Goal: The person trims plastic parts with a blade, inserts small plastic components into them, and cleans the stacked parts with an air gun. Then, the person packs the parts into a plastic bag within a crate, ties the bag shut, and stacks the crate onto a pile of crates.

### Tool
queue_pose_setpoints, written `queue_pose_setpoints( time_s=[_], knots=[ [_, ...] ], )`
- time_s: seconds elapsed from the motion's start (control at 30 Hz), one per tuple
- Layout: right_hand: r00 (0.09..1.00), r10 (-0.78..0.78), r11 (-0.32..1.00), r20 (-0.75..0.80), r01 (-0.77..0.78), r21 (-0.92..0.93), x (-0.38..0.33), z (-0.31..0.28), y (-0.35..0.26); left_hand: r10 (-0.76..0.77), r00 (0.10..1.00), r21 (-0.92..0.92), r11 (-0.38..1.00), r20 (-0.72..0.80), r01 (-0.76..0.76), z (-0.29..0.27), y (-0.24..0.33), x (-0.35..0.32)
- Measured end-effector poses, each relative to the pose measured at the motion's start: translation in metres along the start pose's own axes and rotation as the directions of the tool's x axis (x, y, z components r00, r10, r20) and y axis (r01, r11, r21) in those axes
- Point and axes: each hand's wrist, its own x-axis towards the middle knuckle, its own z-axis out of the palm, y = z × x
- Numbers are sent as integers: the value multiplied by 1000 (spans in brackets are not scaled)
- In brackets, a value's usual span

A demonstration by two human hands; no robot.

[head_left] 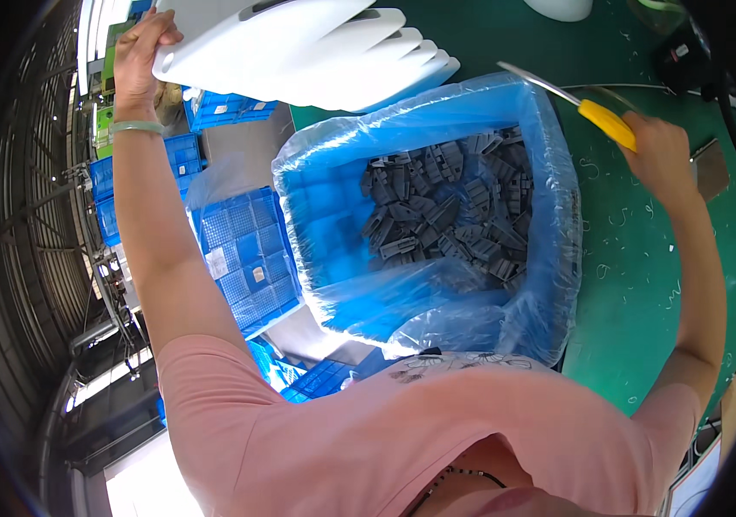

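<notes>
- Beyond the bin (325, 215), toward its far left: white panels (299, 65), overlapping, edges fanned toward the right. Contact between panels and bin cannot be confirmed.
- Inside the bin: a loose heap of grey parts (432, 211), mostly toward the right side. A clear liner (445, 332) drapes over the rim and bunches at the near side.
- Right of the bin: a green table (626, 336), with small pale scraps (673, 298) scattered on it.
- Progress, as judged: the parts already lie in the bin. Handling of the panels appears unfinished, since they are gripped and not set down. The tool (606, 123) is apart from the panels, so it does not appear to be in use on them. The amount left cannot be determined.
- Left hand (142, 53), beyond the bin's far left corner: fingers curled over the panels' left end, clamping the edge. Thumb position cannot be told.
- Right hand (662, 153), right of the bin: fingers wrapped around the tool's yellow handle; metal end extends past the bin's far right corner.
</notes>
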Motion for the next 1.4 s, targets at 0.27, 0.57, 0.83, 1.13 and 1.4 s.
queue_pose_setpoints(
  time_s=[0.27, 0.57, 0.83, 1.13, 1.4],
  knots=[
    [992, -102, 994, -79, 105, 40, 27, 10, -18, 100, 995, 316, 944, 7, -97, 2, -2, -2],
    [995, -98, 994, -30, 97, -46, 50, 18, -25, 123, 587, 356, -885, 800, -300, -38, -46, 13],
    [996, -60, 996, -70, 55, -68, 54, -2, -1, 151, 988, 485, 862, 37, -150, 4, 2, -5],
    [727, 329, 562, -603, 362, 744, 159, -109, 18, -36, 997, 36, 999, -67, 38, 34, 25, -1],
    [617, 77, 993, -783, 22, 115, 178, -26, 16, 158, 987, 59, 986, -31, -156, 23, 13, -8]
  ],
)
